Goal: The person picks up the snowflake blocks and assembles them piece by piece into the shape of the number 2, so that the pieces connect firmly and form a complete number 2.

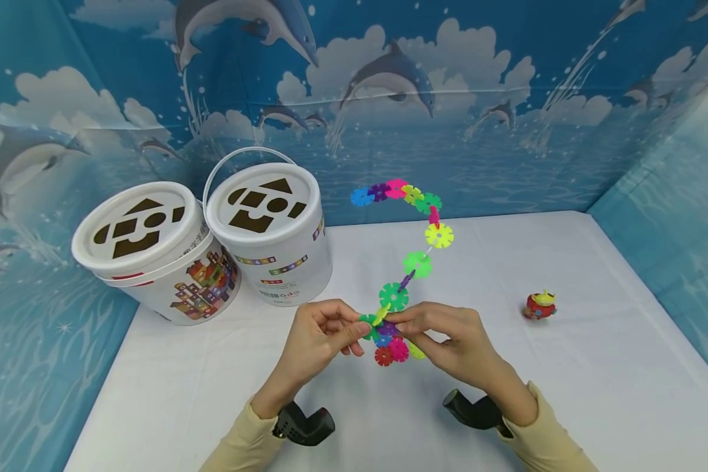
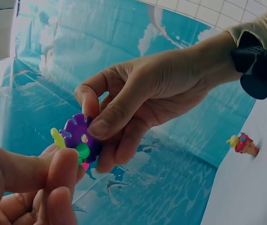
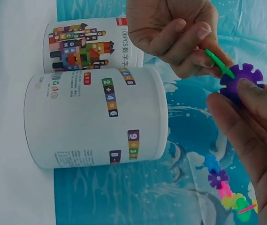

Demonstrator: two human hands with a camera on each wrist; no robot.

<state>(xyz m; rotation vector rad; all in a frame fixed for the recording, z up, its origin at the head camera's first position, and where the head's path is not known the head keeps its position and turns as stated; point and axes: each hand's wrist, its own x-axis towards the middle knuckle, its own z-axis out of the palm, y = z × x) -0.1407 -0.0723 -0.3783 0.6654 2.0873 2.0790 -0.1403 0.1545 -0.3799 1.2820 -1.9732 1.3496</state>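
Observation:
My left hand (image 1: 324, 331) pinches a green notched plastic disc (image 3: 217, 63) between thumb and fingers. Close beside it, my right hand (image 1: 457, 337) pinches a purple notched disc (image 3: 249, 72). The purple disc meets the green one edge to edge in both wrist views. A yellow disc (image 2: 57, 138) stands there too, partly behind my left fingers. From between the hands a curved chain of linked discs (image 1: 419, 265) stretches away across the table, ending in a blue disc (image 1: 362, 196). Just below the hands show red (image 1: 383, 356), pink (image 1: 398, 349) and yellow discs; how they join is partly hidden.
Two white lidded buckets stand at the back left, one upright (image 1: 295, 275) and one leaning (image 1: 159, 298). A small red and yellow-green toy figure (image 1: 539, 305) is on the white tablecloth (image 1: 602, 367) at right. A blue dolphin-print cloth (image 1: 484, 164) hangs behind.

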